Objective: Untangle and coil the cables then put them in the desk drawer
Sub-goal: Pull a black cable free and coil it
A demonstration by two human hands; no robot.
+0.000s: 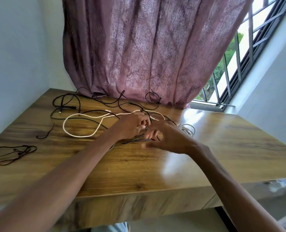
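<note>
Both hands meet over the middle of the wooden desk (pixel 138 168). My left hand (pixel 132 126) and my right hand (pixel 165 138) pinch a thin black cable (pixel 135 140) between them; its strands run out under my palms. A white cable (pixel 75 133) lies in a big loop to the left, its end reaching toward my left hand. Black cables (pixel 65 101) sprawl tangled along the far edge. A small pale coil (pixel 187 128) sits just behind my right hand. The drawer front (pixel 138 206) below the desk edge is shut.
A dark thin cord (pixel 13 153) lies bunched at the desk's left edge, and a short black piece (pixel 46 133) lies near it. A mauve curtain (pixel 147 56) hangs onto the far edge. A barred window (pixel 239 64) stands at the right.
</note>
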